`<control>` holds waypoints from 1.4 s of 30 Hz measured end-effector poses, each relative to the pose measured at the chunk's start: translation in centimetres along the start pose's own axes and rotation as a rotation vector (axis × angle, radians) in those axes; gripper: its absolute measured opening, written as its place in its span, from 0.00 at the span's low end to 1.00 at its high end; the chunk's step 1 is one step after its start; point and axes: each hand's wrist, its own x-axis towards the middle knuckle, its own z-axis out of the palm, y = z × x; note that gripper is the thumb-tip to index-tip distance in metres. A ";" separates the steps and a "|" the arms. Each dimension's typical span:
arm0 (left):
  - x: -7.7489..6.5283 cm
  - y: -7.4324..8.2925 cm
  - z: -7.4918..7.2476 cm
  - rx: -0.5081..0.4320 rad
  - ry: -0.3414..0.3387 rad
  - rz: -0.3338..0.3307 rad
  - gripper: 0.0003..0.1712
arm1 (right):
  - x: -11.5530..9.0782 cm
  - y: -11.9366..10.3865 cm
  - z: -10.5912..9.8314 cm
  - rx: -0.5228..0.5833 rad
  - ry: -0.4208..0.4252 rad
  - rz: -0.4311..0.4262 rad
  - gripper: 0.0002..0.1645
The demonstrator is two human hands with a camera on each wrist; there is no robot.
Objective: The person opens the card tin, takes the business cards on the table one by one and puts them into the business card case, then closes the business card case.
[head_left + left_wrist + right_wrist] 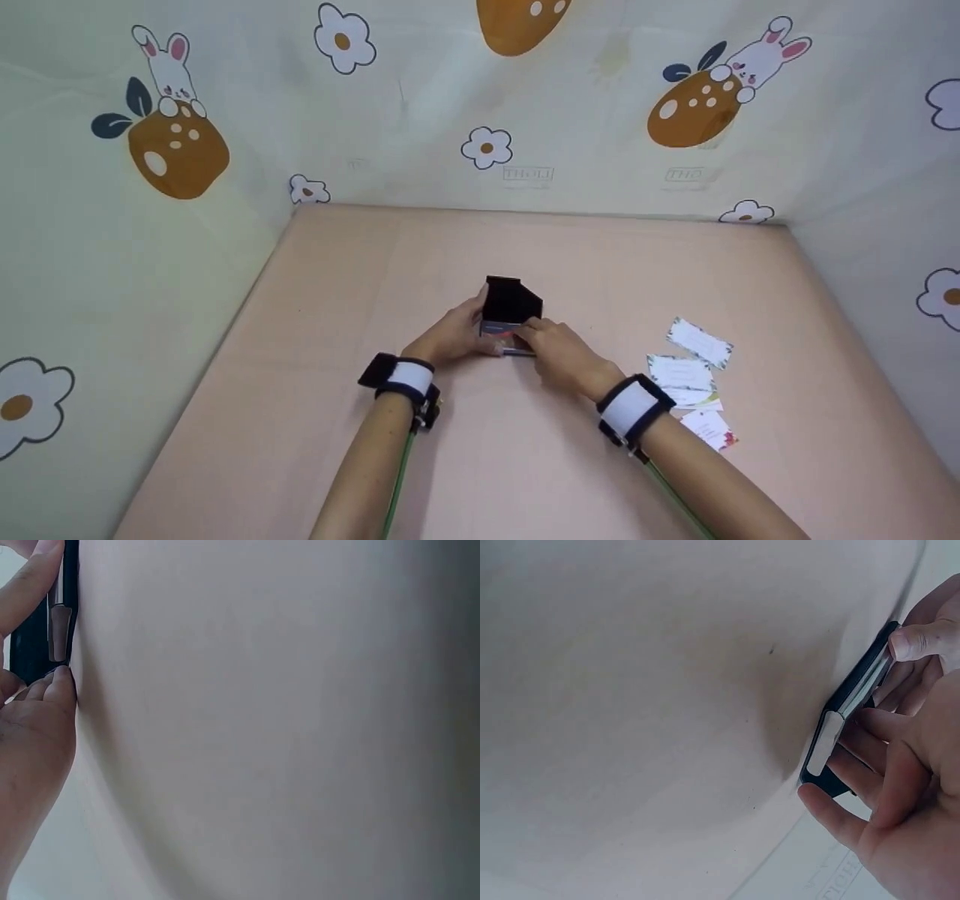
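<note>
A black card holder stands with its flap raised near the middle of the table, a colourful card showing in its front part. My left hand grips it from the left, thumb across the near edge. From the right, my right hand holds the holder's other side, its index finger on the card face. In the right wrist view, the card holder shows pale edges inside a dark cover, with fingers of both hands round it. The left wrist view catches only a strip of the holder at its left edge.
To the right on the pink table lie several white printed cards: a flower-edged card farthest back, overlapping cards in front of it, and a card with a red corner nearest. A patterned curtain surrounds the table's back and sides.
</note>
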 end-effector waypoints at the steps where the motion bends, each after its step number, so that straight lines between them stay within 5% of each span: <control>1: 0.0 0.0 0.0 -0.004 0.001 0.007 0.67 | 0.0 0.0 -0.1 0.012 -0.001 -0.002 0.33; 9: -0.1 0.0 -0.1 -0.034 0.000 0.012 0.67 | -0.7 0.7 -1.0 0.098 -0.036 -0.007 0.38; 16: -0.2 -0.1 0.0 -0.039 0.007 -0.020 0.67 | -1.8 1.5 -2.3 0.102 0.033 -0.001 0.35; 42: 0.0 -0.1 0.1 -0.022 0.002 -0.028 0.69 | -9.7 7.4 -5.2 -0.045 0.246 0.097 0.45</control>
